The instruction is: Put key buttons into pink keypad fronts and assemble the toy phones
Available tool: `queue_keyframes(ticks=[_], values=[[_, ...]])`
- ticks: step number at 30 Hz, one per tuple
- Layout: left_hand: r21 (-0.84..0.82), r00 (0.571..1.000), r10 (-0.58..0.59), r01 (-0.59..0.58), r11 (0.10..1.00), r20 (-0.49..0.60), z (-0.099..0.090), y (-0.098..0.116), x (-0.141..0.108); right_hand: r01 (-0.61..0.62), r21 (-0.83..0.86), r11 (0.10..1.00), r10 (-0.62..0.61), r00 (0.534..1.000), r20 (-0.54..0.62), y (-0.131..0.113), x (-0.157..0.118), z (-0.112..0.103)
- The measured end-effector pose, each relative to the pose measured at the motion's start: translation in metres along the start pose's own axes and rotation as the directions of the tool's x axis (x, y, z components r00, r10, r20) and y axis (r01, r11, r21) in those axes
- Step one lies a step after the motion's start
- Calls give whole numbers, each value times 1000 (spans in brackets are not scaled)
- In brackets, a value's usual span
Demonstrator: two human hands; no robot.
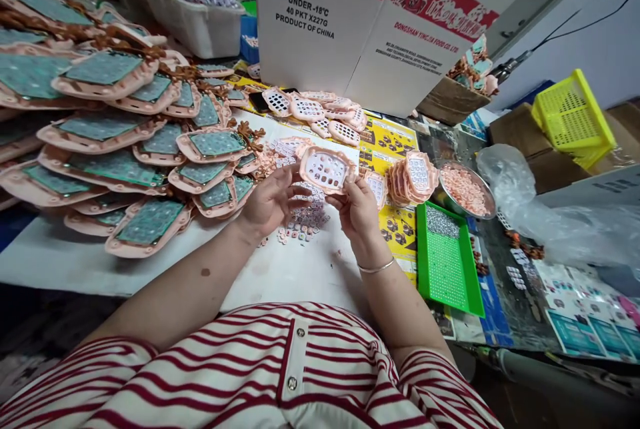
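Observation:
My right hand (359, 207) grips a pale pink plastic shell (327, 170) by its right side, thumb on the near face. The shell is tilted up and has a white panel with rows of holes, some of which look filled. My left hand (270, 203) is at the shell's left edge with its fingers curved and apart; whether a fingertip touches the shell is unclear. Below both hands, small white printed keys (303, 222) lie scattered on the white work surface (305, 275). Just right of my right hand lies another pink shell with a keyed panel (375, 187).
Pink shells with green circuit boards (150, 222) are piled at left. Perforated shells (325, 109) lie by a white carton (335, 35). Rightward are stacked shells (403, 182), a bowl of pink pieces (465, 189) and a green tray (447, 269). A white bin (215, 32) stands at back left.

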State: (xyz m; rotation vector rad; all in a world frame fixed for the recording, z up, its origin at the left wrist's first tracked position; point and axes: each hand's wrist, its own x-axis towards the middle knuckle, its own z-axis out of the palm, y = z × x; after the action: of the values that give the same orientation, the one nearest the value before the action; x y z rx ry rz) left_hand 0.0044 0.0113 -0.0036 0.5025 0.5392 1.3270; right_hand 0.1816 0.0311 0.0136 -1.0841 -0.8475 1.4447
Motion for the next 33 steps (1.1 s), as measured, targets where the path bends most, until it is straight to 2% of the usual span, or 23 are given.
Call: queue_keyframes(ticks=[2,4,5,7,9,10,12,15,16,18,20,21,22,24,26,28,30,32,33], values=[[30,997,-40,39,999,61,1,2,-1,16,-23,1000,-15,1000,24,4,-9,3],[58,978,-175,169,984,116,2,3,-3,129,-120,984,-124,991,47,4,-15,3],[79,953,-263,254,964,148,2,2,-4,210,-196,958,-200,977,67,2,-18,3],[131,882,-416,396,909,221,1,-1,-8,356,-371,858,-323,934,150,-3,-22,2],[176,827,-480,447,877,292,1,-5,-11,446,-500,742,-364,895,258,-9,-23,2],[182,821,-480,444,877,310,1,-6,-13,477,-534,698,-369,879,304,-13,-23,2],[147,858,-411,384,912,309,3,-4,-14,520,-561,644,-387,854,347,-20,-19,0],[25,958,-206,205,978,201,6,10,-13,500,-676,541,-429,856,289,-29,-9,-11],[-7,979,-143,146,989,148,7,16,-12,456,-759,465,-401,873,279,-30,-7,-17],[-35,997,-70,72,997,46,9,27,-11,347,-909,232,-239,926,293,-28,-7,-30],[-40,998,-54,54,998,-19,9,34,-10,287,-958,6,-50,957,287,-19,-11,-40],[-42,998,-56,55,998,-33,9,36,-10,276,-960,-55,-5,961,277,-13,-13,-43],[-44,998,-61,59,997,-36,9,37,-10,270,-959,-82,-7,962,271,-6,-15,-44],[-50,998,-66,64,997,-26,9,35,-11,281,-956,-79,-107,951,289,7,-14,-41],[-50,998,-64,63,997,-16,9,33,-12,377,-922,-93,-163,907,387,16,-8,-34],[-42,998,-62,61,997,-16,9,31,-12,505,-851,-143,-99,849,520,22,0,-28],[-30,998,-50,50,998,-22,9,30,-11,565,-808,-167,-24,817,576,24,7,-25],[-27,999,-37,37,999,-22,9,29,-10,510,-854,-108,-96,849,519,23,11,-26],[-34,999,-31,30,999,-20,8,27,-10,460,-888,-17,-176,873,455,22,12,-28]])
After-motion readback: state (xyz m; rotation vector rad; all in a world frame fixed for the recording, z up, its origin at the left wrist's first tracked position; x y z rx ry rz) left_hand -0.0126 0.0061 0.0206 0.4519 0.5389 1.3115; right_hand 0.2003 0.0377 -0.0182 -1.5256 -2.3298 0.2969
